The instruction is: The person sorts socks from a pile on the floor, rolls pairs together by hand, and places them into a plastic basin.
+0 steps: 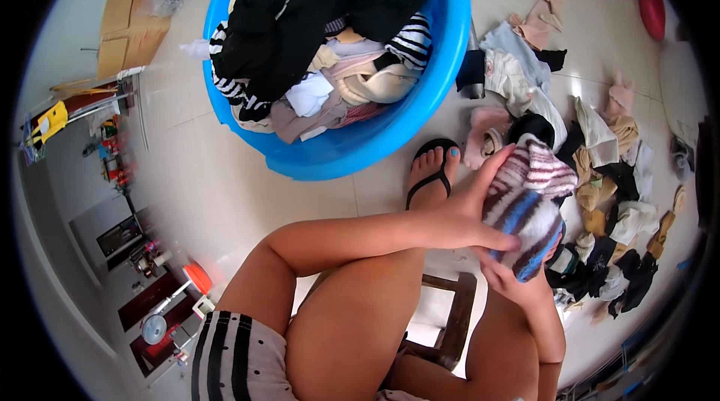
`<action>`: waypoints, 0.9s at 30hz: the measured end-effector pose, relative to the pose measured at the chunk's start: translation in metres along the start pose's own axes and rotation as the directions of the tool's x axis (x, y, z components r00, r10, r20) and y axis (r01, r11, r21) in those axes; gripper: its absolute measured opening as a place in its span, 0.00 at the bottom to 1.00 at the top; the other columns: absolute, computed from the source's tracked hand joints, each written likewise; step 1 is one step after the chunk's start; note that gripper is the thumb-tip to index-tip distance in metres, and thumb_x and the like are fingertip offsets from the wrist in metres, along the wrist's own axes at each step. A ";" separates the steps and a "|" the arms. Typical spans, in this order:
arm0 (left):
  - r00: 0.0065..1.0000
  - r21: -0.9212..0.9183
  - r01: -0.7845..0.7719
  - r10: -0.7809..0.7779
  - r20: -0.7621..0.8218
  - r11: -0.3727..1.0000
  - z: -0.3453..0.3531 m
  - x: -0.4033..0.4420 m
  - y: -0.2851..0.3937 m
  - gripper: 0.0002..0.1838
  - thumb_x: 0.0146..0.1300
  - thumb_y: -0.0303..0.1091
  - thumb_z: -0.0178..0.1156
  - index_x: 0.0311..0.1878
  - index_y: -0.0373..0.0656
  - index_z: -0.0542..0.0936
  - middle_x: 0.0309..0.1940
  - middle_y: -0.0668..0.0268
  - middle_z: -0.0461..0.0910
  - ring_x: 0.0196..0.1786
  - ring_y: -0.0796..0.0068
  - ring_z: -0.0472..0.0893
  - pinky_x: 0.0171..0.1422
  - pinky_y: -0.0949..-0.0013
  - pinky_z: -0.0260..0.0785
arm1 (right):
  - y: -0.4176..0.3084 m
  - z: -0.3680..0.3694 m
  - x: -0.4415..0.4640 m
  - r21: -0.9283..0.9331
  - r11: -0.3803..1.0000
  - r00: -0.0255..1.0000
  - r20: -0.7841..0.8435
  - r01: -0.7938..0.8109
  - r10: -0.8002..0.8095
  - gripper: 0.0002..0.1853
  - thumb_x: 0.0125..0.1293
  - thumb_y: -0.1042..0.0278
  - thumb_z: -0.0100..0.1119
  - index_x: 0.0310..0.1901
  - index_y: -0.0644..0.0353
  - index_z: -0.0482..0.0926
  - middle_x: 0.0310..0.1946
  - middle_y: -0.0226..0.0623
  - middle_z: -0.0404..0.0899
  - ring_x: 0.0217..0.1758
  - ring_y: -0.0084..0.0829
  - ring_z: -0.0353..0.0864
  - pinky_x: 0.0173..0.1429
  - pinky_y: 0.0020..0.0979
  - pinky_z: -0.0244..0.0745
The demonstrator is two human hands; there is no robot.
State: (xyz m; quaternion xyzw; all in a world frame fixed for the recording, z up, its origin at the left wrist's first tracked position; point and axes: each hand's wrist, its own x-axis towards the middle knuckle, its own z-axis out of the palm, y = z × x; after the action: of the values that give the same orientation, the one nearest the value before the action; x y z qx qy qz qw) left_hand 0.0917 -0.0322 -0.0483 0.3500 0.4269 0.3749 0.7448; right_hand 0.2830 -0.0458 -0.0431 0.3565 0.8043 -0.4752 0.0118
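Observation:
A fuzzy sock bundle (529, 202), striped in white, brown, blue and maroon, is held between both hands over the floor at the right. My left hand (472, 217) grips its near left side, thumb and fingers spread round it. From below, my right hand (517, 281) closes on the lower end, with part of its fingers hidden behind the fabric. Beyond the hands, a large blue tub (337, 157) holds a heap of socks, with long black ones (300, 26) on top and striped and beige ones below.
Many loose socks (600, 198) lie on the tiled floor at the right. A foot in a black flip-flop (431, 168) is by the tub. Red shoes (646, 0) are at the top right, a cardboard box (131, 30) at the upper left, a wooden stool (459, 318) below.

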 end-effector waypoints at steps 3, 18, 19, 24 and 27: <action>0.998 0.060 -0.015 0.019 -0.066 0.998 -0.005 -0.003 0.009 0.52 0.41 0.31 0.66 0.67 0.41 0.44 0.60 0.56 0.59 0.63 0.66 0.59 0.66 0.67 0.47 | -0.003 -0.005 0.009 -0.142 0.932 0.922 -0.158 0.334 -0.354 0.19 0.43 0.68 0.67 0.40 0.58 0.77 0.44 0.39 0.74 0.51 0.44 0.71 0.55 0.45 0.63; 0.841 0.712 -0.271 0.519 -0.152 0.648 -0.037 -0.044 0.061 0.46 0.38 0.37 0.72 0.62 0.41 0.59 0.51 0.54 0.71 0.49 0.56 0.75 0.53 0.63 0.67 | -0.034 -0.024 0.034 0.876 0.482 0.957 -0.133 -0.009 0.259 0.57 0.47 0.62 0.67 0.67 0.54 0.30 0.64 0.47 0.48 0.66 0.40 0.53 0.67 0.40 0.48; 0.739 0.776 -0.258 0.635 -0.225 0.576 -0.045 -0.047 0.065 0.45 0.38 0.36 0.71 0.62 0.44 0.60 0.49 0.55 0.72 0.47 0.57 0.75 0.51 0.62 0.67 | -0.043 -0.026 0.045 0.845 0.533 0.941 -0.205 0.032 0.268 0.48 0.53 0.64 0.60 0.67 0.57 0.37 0.61 0.47 0.55 0.62 0.38 0.60 0.65 0.38 0.51; 0.530 0.943 0.186 0.779 -0.334 0.278 -0.112 -0.062 0.075 0.42 0.39 0.29 0.67 0.62 0.50 0.61 0.49 0.56 0.70 0.48 0.55 0.72 0.52 0.59 0.65 | -0.008 -0.006 0.024 0.703 0.710 0.901 -0.288 -0.032 0.326 0.38 0.58 0.68 0.55 0.67 0.56 0.44 0.57 0.46 0.62 0.51 0.33 0.68 0.58 0.34 0.61; 0.716 0.931 0.272 0.595 -0.365 0.245 -0.131 -0.075 0.053 0.44 0.39 0.25 0.64 0.64 0.54 0.59 0.51 0.55 0.67 0.50 0.53 0.70 0.55 0.59 0.62 | 0.022 0.005 0.005 0.675 0.725 0.871 -0.267 -0.136 0.412 0.35 0.59 0.70 0.53 0.66 0.57 0.48 0.55 0.45 0.64 0.50 0.32 0.69 0.56 0.32 0.63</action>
State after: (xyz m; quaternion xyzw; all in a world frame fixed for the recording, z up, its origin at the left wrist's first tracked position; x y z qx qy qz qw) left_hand -0.0663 -0.0445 -0.0266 0.6100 0.7533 0.2170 0.1155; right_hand 0.2902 -0.0401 -0.0643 0.5455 0.5164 -0.6285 -0.2020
